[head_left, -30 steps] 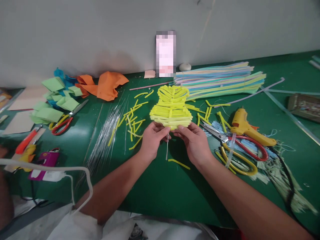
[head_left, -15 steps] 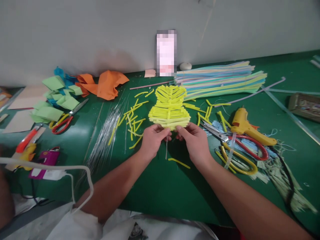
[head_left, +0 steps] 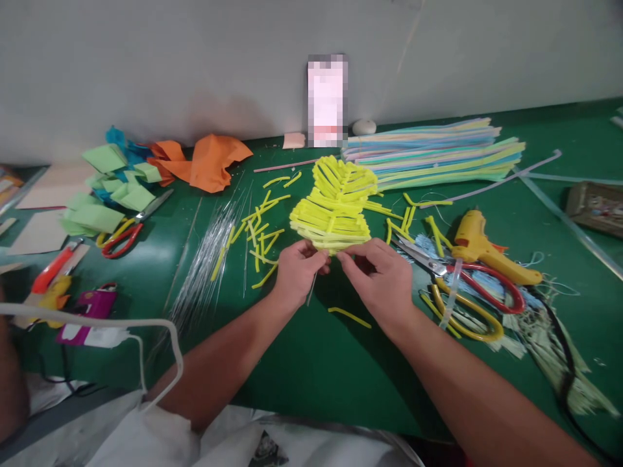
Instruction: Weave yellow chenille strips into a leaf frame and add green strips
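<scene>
A bright yellow leaf-like piece (head_left: 335,201), built from rows of short fuzzy pipe cleaner lengths along a middle stem, is held up above the table. My left hand (head_left: 298,269) is closed, thumb and fingers pinching its bottom end. A thin wire (head_left: 312,290) hangs down beside that thumb. My right hand (head_left: 379,272) is at the lower right edge, thumb and index finger pinched against the bottom row; its other fingers are curled. Cut yellow pipe cleaner pieces (head_left: 260,237) lie scattered to the left, and one more piece (head_left: 349,317) lies below the hands.
Right: large scissors (head_left: 479,311), a yellow glue gun (head_left: 479,250) and tassels (head_left: 545,357). Behind: a bundle of coloured pipe cleaners (head_left: 438,155) and an upright phone (head_left: 328,100). Left: thin wires (head_left: 209,253), smaller scissors (head_left: 127,237), folded paper (head_left: 92,214) and a white cable (head_left: 97,316).
The yellow piece has tilted, its top swinging to the right. My right hand has shifted its pinch slightly along the bottom edge. The hanging wire now slants left.
</scene>
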`<state>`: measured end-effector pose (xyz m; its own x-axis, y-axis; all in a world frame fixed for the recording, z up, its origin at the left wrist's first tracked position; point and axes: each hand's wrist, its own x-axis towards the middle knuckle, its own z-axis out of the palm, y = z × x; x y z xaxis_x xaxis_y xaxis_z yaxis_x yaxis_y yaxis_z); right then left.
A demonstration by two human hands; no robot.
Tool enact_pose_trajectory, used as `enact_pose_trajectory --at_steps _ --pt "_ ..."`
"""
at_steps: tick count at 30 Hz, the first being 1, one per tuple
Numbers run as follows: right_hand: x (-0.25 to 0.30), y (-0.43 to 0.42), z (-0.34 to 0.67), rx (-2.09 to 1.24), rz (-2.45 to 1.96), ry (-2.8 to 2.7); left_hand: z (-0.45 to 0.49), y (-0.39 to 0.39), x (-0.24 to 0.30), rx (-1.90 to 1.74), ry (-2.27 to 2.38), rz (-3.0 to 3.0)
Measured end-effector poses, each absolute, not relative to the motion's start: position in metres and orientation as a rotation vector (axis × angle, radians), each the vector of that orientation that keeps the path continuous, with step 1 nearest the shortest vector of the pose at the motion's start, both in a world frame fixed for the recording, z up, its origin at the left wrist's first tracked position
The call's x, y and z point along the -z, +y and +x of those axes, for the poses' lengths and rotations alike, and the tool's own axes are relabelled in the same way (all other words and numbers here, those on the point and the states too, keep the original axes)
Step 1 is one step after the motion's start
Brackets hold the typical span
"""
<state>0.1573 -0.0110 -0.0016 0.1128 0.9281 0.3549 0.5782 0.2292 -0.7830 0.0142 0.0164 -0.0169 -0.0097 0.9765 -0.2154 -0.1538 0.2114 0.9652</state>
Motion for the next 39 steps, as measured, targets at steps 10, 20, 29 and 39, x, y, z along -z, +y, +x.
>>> enact_pose_trajectory --at_steps 10,20,29,39 --pt "0.005 -0.011 0.156 -0.215 -1.479 -1.749 0.015 0.015 0.015 -1.136 1.257 0.947" --pt "0.004 -0.007 0.162 -0.003 -1.491 -1.944 0.014 0.015 0.017 -1.078 1.287 1.013" --pt "0.002 -0.006 0.159 0.122 -1.494 -2.013 0.014 0.014 0.018 -1.074 1.243 1.043" --pt "0.004 -0.007 0.157 -0.143 -1.439 -1.858 0.015 0.007 0.009 -1.126 1.286 1.184"
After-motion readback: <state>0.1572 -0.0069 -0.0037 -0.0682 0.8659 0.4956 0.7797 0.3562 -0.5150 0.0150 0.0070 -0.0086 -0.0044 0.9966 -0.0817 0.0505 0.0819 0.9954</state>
